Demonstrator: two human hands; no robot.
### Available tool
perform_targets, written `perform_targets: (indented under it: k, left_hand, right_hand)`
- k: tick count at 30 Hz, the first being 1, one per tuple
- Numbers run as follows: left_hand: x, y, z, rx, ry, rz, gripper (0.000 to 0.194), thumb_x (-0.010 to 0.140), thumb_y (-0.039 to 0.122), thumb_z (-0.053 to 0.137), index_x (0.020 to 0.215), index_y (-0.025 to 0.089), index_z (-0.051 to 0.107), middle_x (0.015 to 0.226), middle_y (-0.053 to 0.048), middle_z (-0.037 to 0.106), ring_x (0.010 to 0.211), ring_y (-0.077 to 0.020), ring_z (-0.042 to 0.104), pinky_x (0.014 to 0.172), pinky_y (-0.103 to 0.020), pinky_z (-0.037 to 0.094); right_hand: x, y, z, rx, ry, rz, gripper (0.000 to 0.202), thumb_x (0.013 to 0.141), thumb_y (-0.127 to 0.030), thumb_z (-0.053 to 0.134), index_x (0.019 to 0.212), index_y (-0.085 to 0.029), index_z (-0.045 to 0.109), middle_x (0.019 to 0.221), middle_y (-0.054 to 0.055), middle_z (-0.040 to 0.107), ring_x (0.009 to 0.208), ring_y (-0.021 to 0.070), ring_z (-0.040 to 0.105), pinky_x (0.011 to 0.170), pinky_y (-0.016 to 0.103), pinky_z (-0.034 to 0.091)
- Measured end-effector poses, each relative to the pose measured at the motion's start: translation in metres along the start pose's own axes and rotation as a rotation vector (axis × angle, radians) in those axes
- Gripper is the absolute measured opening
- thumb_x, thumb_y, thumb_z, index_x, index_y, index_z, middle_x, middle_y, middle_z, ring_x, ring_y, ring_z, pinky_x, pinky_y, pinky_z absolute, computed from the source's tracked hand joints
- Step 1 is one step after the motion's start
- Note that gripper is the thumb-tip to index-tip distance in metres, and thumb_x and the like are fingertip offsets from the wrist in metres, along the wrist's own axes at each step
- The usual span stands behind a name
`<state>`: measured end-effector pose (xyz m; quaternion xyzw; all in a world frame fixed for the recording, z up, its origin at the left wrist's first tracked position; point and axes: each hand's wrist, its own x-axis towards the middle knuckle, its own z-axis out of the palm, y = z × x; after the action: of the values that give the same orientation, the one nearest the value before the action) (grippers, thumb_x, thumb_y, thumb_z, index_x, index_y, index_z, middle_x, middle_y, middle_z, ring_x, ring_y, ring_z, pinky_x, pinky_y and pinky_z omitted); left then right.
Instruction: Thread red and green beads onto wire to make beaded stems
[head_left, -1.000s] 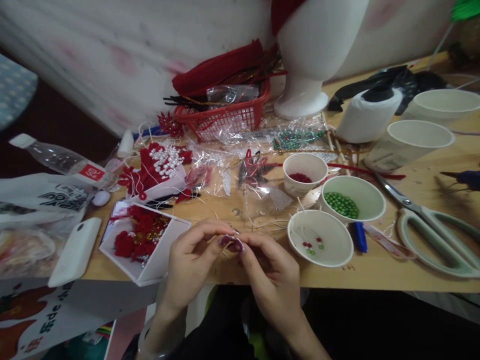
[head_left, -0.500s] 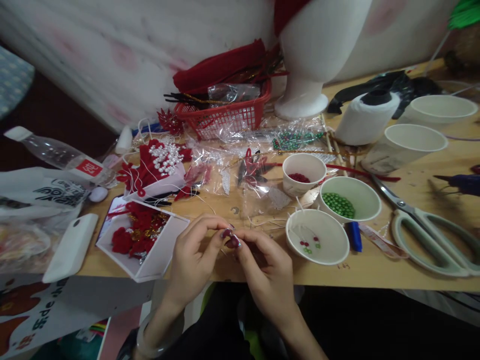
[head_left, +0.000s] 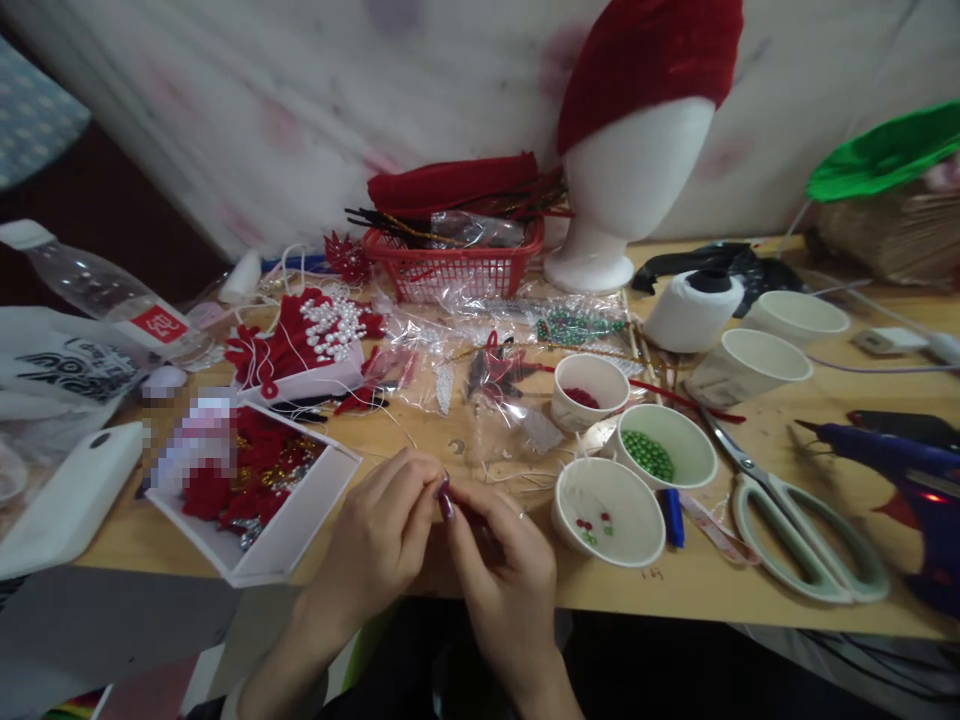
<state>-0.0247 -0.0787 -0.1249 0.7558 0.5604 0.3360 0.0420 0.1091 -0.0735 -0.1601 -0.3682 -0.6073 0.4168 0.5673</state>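
Observation:
My left hand (head_left: 382, 520) and my right hand (head_left: 506, 565) meet fingertip to fingertip over the table's front edge. Both are closed in a pinch, and whatever lies between the fingertips is too small to make out. To the right of them stands a paper cup (head_left: 609, 512) holding a few red and green beads on thin strands. Behind it, another cup (head_left: 667, 446) contains green beads (head_left: 649, 457), and a third cup (head_left: 591, 392) has small red beads in it. On the left, an open white box (head_left: 247, 555) is filled with red and gold ornaments (head_left: 262, 490).
Scissors (head_left: 795, 530) and a blue glue gun (head_left: 885, 450) lie at the right. Farther back are a red basket (head_left: 454, 270), a white mannequin head (head_left: 637, 180) with a red cap, and a thread cone (head_left: 694, 310). A plastic bottle (head_left: 112, 290) leans at the left.
My view has tilted up and shifted to the right, showing more of the mannequin head and glue gun. My hands stay pinched together, with the fingers slightly turned.

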Motion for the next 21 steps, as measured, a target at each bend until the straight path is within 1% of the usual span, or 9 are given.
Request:
perform_targets:
  k: [4, 10, 15, 18, 21]
  left_hand:
    - [-0.0014, -0.0016, -0.0003, 0.001, 0.001, 0.012, 0.016, 0.094, 0.01, 0.041, 0.088, 0.02, 0.051, 0.082, -0.004, 0.064, 0.076, -0.0162, 0.063, 0.069, -0.026, 0.049]
    - [-0.0045, -0.0042, -0.0008, -0.014, 0.048, 0.022, 0.017, 0.094, 0.008, 0.04, 0.091, 0.02, 0.05, 0.089, -0.005, 0.065, 0.083, -0.016, 0.064, 0.073, -0.025, 0.05]
    - [-0.0046, -0.0028, -0.0015, -0.058, 0.028, 0.01, 0.015, 0.093, 0.009, 0.043, 0.09, 0.02, 0.052, 0.09, -0.005, 0.065, 0.084, -0.0162, 0.065, 0.074, -0.025, 0.05]
    - [-0.0034, -0.0025, -0.0013, -0.08, 0.039, 0.01, 0.016, 0.092, 0.009, 0.043, 0.09, 0.02, 0.053, 0.09, -0.005, 0.066, 0.084, -0.0167, 0.066, 0.074, -0.026, 0.051]
    - [-0.0018, -0.0026, -0.0004, -0.091, 0.051, 0.013, 0.016, 0.092, 0.01, 0.043, 0.088, 0.021, 0.054, 0.088, -0.005, 0.066, 0.084, -0.0174, 0.066, 0.074, -0.026, 0.051]
  right_hand:
    - [0.0001, -0.002, 0.0, -0.045, 0.004, -0.009, 0.022, 0.09, -0.008, 0.06, 0.102, -0.023, 0.072, 0.093, 0.002, 0.078, 0.084, 0.0148, 0.073, 0.076, 0.023, 0.057]
    - [0.0002, -0.0033, 0.0004, -0.091, 0.008, -0.032, 0.019, 0.088, -0.008, 0.06, 0.096, -0.021, 0.071, 0.086, 0.001, 0.076, 0.077, 0.0144, 0.072, 0.071, 0.023, 0.056]
    - [0.0012, -0.003, 0.0002, -0.075, -0.002, -0.045, 0.023, 0.089, -0.008, 0.06, 0.103, -0.024, 0.07, 0.094, 0.002, 0.077, 0.084, 0.0153, 0.073, 0.074, 0.023, 0.057]
    - [0.0014, -0.0025, -0.0004, -0.085, -0.008, -0.073, 0.022, 0.089, -0.008, 0.06, 0.1, -0.023, 0.071, 0.091, 0.002, 0.077, 0.081, 0.0151, 0.073, 0.074, 0.024, 0.056]
    - [0.0015, -0.0025, -0.0012, -0.107, -0.008, -0.059, 0.02, 0.089, -0.008, 0.06, 0.099, -0.022, 0.071, 0.09, 0.002, 0.077, 0.08, 0.0158, 0.072, 0.073, 0.025, 0.056]
